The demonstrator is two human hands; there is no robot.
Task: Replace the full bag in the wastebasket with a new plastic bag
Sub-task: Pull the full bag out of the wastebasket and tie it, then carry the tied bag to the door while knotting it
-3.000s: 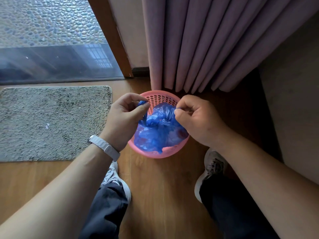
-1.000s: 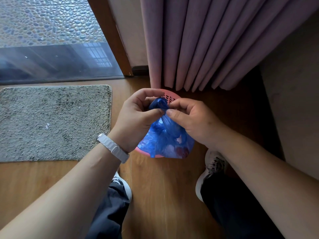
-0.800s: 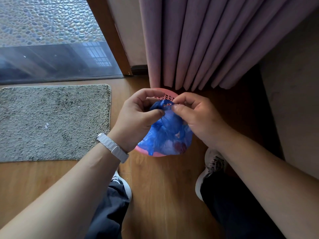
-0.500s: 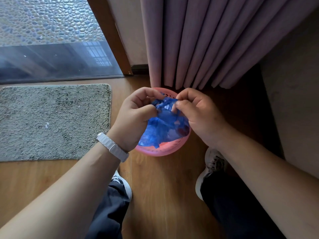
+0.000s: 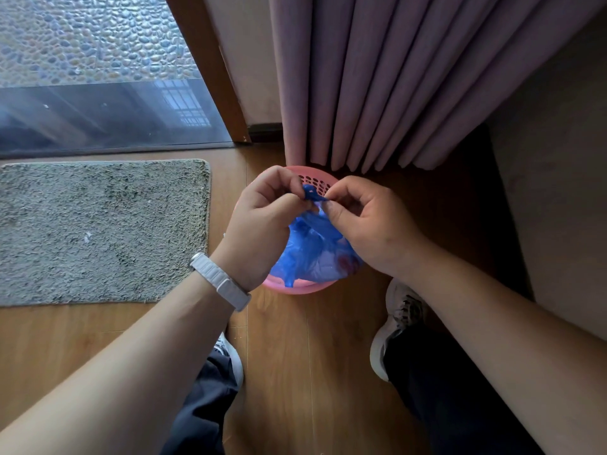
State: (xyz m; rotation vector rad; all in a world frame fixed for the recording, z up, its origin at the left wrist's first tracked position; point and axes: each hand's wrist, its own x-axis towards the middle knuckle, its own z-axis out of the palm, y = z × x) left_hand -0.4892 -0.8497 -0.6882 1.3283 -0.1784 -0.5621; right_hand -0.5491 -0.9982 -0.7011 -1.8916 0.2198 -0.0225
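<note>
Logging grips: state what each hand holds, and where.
The left hand and right hand pinch the gathered top of the blue plastic bag in the pink perforated wastebasket.

The pink wastebasket (image 5: 297,289), round with a perforated wall, stood upright on the wooden floor (image 5: 295,356), just in front of the curtain (image 5: 361,93). A thin blue plastic bag (image 5: 315,254) sat inside it, crumpled and translucent, with pale and reddish contents showing through. Its mouth was gathered into a twisted bunch raised above the far rim.
</note>
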